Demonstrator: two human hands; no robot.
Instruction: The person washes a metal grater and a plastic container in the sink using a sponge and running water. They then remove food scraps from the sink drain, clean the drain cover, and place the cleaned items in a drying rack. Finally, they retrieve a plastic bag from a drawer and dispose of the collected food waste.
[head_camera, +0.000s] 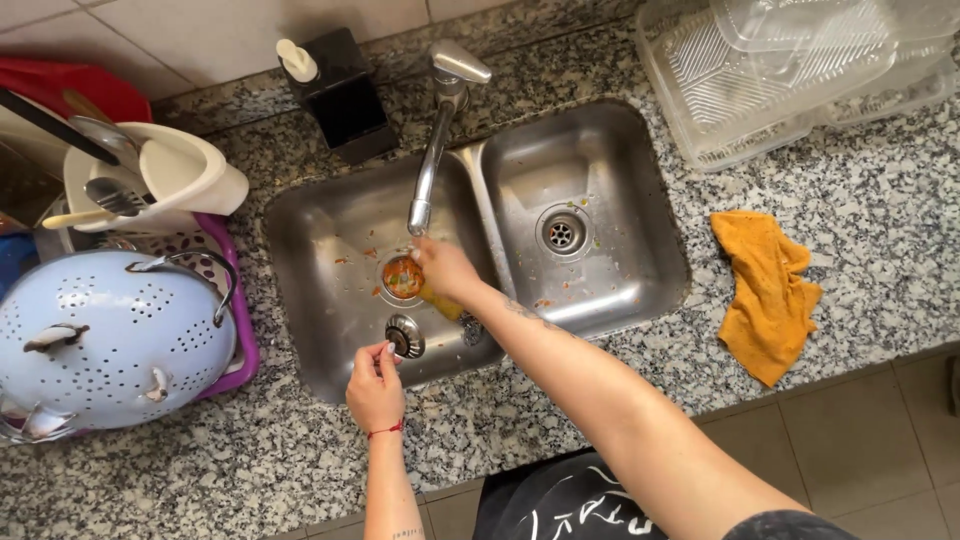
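Stainless double sink (600, 290): left basin drain (402, 277) clogged with orange scraps. Right hand (445, 268) grips a yellow sponge (443, 303) beside the drain. Left hand (375, 385) pinches the metal strainer plug (405, 336) at the basin's front.

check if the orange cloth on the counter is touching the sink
Apart. The head view shows the orange cloth lying on the granite counter, with a bare speckled strip between it and the sink rim.
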